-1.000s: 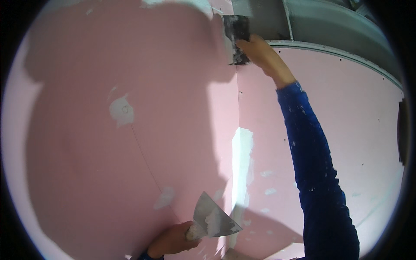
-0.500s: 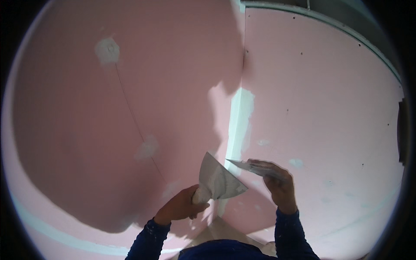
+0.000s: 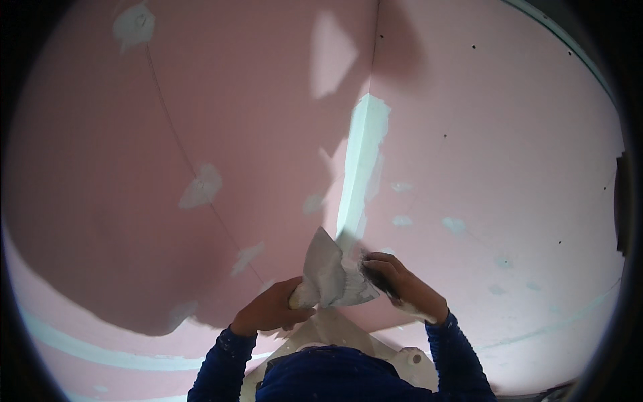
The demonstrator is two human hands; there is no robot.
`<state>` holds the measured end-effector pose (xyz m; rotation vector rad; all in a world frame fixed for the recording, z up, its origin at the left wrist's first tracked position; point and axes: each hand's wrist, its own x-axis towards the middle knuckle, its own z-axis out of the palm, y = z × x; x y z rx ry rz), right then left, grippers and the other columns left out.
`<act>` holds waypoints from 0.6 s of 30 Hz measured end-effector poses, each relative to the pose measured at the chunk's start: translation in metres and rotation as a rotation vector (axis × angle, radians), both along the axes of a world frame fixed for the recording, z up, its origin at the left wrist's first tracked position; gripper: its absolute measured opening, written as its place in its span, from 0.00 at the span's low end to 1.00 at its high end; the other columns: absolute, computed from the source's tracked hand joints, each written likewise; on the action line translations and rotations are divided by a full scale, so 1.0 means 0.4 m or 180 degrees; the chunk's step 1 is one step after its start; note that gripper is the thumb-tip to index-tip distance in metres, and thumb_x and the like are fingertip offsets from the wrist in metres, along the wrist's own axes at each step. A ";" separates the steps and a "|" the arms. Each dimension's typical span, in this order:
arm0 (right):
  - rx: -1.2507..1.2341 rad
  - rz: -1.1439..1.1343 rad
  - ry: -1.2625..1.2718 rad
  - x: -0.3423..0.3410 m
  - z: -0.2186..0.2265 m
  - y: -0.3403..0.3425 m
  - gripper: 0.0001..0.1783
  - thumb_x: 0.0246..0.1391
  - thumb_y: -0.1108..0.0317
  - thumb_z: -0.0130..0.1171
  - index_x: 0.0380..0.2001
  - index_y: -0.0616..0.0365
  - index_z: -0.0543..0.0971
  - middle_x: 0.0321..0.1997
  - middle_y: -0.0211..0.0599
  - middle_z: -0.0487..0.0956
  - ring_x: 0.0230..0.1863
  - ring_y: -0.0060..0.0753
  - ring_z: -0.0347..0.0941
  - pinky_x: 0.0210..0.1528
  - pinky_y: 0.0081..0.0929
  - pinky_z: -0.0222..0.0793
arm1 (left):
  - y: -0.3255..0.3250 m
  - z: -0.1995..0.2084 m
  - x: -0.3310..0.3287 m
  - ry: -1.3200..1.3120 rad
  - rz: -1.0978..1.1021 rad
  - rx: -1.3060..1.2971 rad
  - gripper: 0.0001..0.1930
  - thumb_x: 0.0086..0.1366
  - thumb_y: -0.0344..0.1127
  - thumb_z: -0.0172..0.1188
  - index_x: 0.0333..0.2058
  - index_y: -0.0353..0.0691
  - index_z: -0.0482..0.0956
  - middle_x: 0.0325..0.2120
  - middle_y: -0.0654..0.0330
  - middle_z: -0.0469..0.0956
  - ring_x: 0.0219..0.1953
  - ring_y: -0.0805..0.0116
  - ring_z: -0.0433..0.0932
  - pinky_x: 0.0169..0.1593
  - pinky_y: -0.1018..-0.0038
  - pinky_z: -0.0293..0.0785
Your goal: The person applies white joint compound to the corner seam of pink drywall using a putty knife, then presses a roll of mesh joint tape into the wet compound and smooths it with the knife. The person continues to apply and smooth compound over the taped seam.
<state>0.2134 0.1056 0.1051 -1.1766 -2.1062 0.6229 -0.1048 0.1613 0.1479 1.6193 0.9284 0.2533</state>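
The left hand (image 3: 273, 309) is wrapped round a flared metal knife (image 3: 360, 292) heaped with pale, smooth paste (image 3: 326, 269); the right hand (image 3: 410, 287) grips a dark scraper (image 3: 376, 273) just beside it.

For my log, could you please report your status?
Left hand gripping knife. Right hand holding scraper beside it. Pale coating partway up corner. No obstruction seen.
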 end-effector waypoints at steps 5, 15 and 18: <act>-0.0838 -0.0759 0.1091 0.048 0.057 -0.011 0.35 0.49 0.80 0.65 0.62 0.56 0.71 0.69 0.45 0.67 0.71 0.52 0.61 0.73 0.44 0.57 | -0.024 -0.001 -0.026 0.0171 0.0203 0.0113 0.27 0.60 0.38 0.70 0.55 0.32 0.73 0.26 0.58 0.79 0.20 0.73 0.78 0.27 0.75 0.78; 0.1506 0.0237 -0.2639 -0.027 0.293 -0.066 0.36 0.41 0.60 0.75 0.57 0.21 0.77 0.62 0.23 0.74 0.66 0.37 0.65 0.68 0.48 0.60 | -0.024 0.085 -0.018 0.1008 -0.0385 0.0415 0.27 0.63 0.48 0.66 0.52 0.34 0.74 0.36 0.51 0.83 0.26 0.65 0.83 0.37 0.71 0.81; 0.1547 0.0652 -0.2745 -0.040 0.339 -0.070 0.23 0.51 0.56 0.66 0.53 0.29 0.79 0.57 0.23 0.75 0.64 0.34 0.66 0.67 0.46 0.58 | -0.027 0.115 -0.022 0.0989 -0.0538 0.0498 0.27 0.62 0.47 0.67 0.53 0.35 0.75 0.35 0.50 0.83 0.26 0.65 0.83 0.38 0.71 0.81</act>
